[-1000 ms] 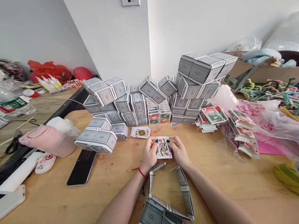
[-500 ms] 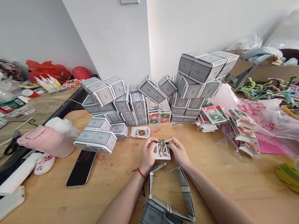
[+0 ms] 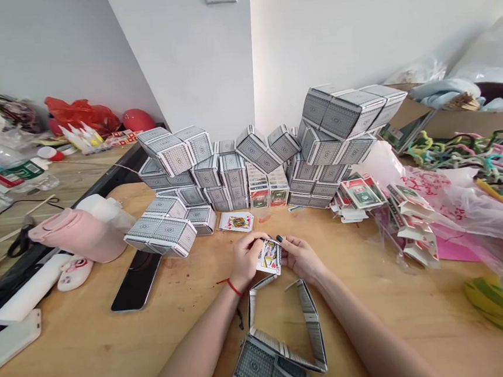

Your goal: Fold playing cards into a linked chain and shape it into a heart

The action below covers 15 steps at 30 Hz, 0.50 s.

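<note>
Right in front of me, the person's left hand [image 3: 245, 260] pinches a white rectangular paper playing card with red hearts [image 3: 270, 258], while the right hand [image 3: 302, 259] pinches its upper right edge. The card is over a pale brown wooden table [image 3: 192, 311], just beyond an open ring of folded grey-and-white patterned cards [image 3: 315, 324]. Over on the right, a brown cardboard box [image 3: 470, 124] holds a light blue soft bundle [image 3: 441, 90]; nearby, red-and-white paper cartons [image 3: 416, 221] gape beside a translucent plastic bag with red print [image 3: 434, 184], its contents unclear from here.
</note>
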Each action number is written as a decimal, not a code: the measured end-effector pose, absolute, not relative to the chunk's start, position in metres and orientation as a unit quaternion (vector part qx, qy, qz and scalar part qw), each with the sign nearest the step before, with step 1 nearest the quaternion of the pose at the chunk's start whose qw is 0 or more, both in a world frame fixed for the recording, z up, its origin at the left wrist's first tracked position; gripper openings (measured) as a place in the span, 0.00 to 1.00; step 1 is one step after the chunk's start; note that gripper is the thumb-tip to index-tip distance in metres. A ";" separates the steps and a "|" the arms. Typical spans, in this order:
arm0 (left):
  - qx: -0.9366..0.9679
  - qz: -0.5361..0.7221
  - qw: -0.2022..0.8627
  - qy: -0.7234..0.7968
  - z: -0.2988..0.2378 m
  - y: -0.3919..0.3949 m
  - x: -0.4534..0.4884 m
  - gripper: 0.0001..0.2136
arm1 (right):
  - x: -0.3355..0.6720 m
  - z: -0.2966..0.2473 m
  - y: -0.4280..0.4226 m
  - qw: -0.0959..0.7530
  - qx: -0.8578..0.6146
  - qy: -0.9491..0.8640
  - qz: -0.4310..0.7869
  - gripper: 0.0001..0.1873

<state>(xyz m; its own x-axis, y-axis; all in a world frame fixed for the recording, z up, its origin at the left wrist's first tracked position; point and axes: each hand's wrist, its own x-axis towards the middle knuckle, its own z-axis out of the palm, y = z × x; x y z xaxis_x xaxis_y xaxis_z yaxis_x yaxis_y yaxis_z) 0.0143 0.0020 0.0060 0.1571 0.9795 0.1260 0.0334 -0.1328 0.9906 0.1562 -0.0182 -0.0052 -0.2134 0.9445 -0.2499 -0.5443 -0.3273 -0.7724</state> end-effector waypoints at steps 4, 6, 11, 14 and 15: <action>0.596 0.436 0.501 0.451 0.004 0.015 0.005 0.11 | 0.161 -0.009 -0.017 0.532 -0.365 -0.282 0.710 0.13; 0.580 0.424 0.509 0.474 0.003 0.020 0.004 0.11 | 0.158 -0.010 -0.016 0.543 -0.379 -0.302 0.686 0.14; 0.556 0.451 0.521 0.465 -0.001 0.021 0.009 0.11 | 0.148 -0.012 -0.017 0.557 -0.427 -0.355 0.618 0.15; 0.550 0.460 0.547 0.432 -0.003 0.016 0.014 0.13 | 0.147 -0.012 -0.018 0.560 -0.453 -0.367 0.588 0.15; 0.557 0.458 0.545 0.427 -0.003 0.015 0.016 0.13 | 0.148 -0.012 -0.018 0.562 -0.457 -0.369 0.582 0.15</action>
<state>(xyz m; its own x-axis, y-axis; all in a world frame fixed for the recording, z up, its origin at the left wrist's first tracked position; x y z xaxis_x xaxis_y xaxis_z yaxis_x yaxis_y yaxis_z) 0.0157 0.0151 -0.0032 0.2162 0.9753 0.0443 -0.0231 -0.0403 0.9989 0.1477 -0.0183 -0.0119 0.0491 0.9919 -0.1169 -0.3166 -0.0955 -0.9438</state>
